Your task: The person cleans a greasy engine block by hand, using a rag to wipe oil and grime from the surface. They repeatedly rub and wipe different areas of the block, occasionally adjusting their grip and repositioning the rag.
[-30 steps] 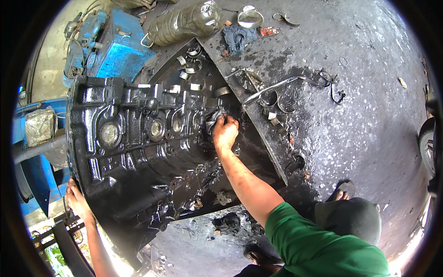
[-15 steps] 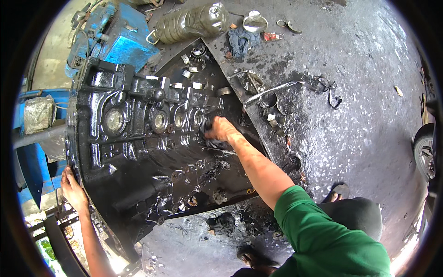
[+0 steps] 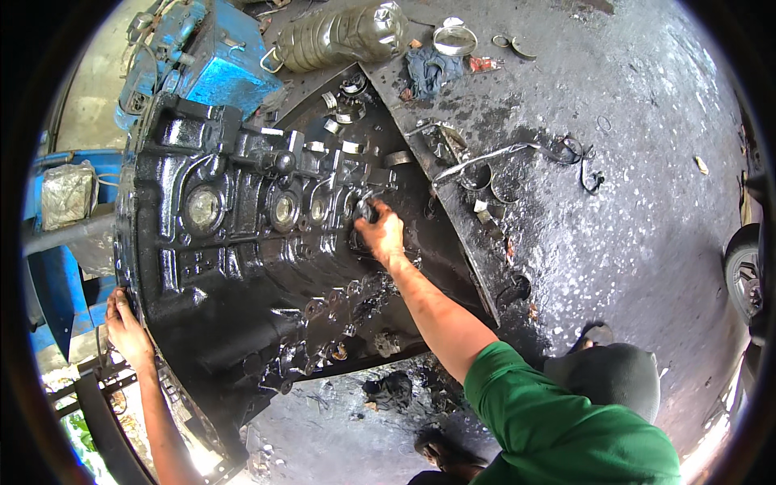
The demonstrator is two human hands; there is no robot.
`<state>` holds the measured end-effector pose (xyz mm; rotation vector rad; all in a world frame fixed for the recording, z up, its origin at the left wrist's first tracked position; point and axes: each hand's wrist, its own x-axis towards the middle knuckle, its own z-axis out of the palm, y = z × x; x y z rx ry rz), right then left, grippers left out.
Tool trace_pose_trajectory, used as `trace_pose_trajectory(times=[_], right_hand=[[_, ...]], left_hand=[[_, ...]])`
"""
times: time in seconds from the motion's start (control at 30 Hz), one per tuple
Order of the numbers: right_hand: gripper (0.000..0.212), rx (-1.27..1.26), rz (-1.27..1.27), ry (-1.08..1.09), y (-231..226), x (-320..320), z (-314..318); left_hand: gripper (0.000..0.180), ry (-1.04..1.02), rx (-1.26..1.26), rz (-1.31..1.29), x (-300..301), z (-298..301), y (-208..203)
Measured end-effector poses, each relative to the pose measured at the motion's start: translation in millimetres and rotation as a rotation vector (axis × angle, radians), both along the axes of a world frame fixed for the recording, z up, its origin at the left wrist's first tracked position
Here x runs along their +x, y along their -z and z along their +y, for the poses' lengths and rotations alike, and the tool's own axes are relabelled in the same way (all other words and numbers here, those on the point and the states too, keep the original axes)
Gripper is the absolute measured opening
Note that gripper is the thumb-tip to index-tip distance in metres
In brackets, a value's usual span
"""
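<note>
A large black engine block (image 3: 218, 315), wet with oil, lies on its side across the left and middle. My left hand (image 3: 129, 333) holds its left edge, fingers at the rim. Toward the block's far right end, my right hand (image 3: 383, 234) is closed on what looks like a dark oily rag (image 3: 365, 212), pressed near the last of a row of round openings. Most of the rag is hidden by the fingers. One round bore (image 3: 202, 208) of that row shows pale metal inside.
Beneath the block is a dark metal tray (image 3: 404, 133) with several curved bearing shells. A blue machine (image 3: 230, 56) and a large plastic bottle (image 3: 343, 36) stand behind. On the oily floor lie a dark cloth (image 3: 432, 71), metal rings and a strap (image 3: 493, 158). A wheel (image 3: 744, 271) is far right.
My right hand has moved slightly left and its blur is gone; the dark rag now sits at its fingertips. My left hand stays on the block's edge. The view has shifted slightly.
</note>
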<state>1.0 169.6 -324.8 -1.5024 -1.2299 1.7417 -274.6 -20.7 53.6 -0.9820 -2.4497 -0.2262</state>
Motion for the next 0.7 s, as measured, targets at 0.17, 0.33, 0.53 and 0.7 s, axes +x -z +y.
trace_pose_trajectory(times=[0.17, 0.33, 0.53, 0.7], right_hand=[[0.054, -0.018, -0.216, -0.558, -19, 30, 35], [0.045, 0.059, -0.057, -0.210, -11, 35, 33], [0.054, 0.202, -0.062, 0.241, -9, -11, 2], [0.056, 0.102, -0.091, 0.114, -9, -13, 0]], left_hand=[[0.047, 0.046, -0.027, -0.040, 6, 5, -2], [0.044, 0.029, -0.025, -0.031, 8, 4, -2], [0.042, 0.032, -0.035, 0.018, 8, 2, -1], [0.040, 0.046, -0.035, -0.015, 12, 6, -3]])
